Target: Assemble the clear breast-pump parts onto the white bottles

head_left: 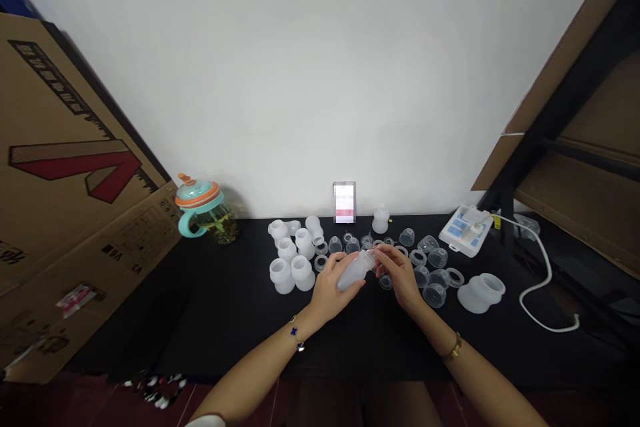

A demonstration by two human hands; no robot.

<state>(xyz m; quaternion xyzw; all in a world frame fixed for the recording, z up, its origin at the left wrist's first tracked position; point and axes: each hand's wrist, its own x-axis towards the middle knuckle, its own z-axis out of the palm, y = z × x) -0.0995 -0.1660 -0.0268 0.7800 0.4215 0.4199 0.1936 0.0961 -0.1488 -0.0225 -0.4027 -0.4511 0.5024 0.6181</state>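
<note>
A plain white wall (320, 93) rises behind a matte black table (225, 313). Over the table's front half, a person's two bare hands meet. The left hand (330, 285) wraps around a milky-white, translucent, waisted bottle (354, 272), thumb on the near side, holding it tilted with its neck up and to the right. The right hand (400, 272) has its fingers bent in at that neck; whether they pinch a small part there or only touch the rim, I cannot tell.

The bottle looks light and hollow, probably of soft plastic or silicone that gives under a squeeze, unlikely to break but perhaps smooth enough to slip. The rounded body seems the best place for a steady, gentle grip; the narrower neck looks firmer and suits fingertips.

To the left stands a cluster of similar white, open-mouthed bottles (303, 273). To the right lie clear, dome-shaped plastic cups (434, 295), and, smallest of all, flat, translucent rings (418, 257) scattered among them.
</note>
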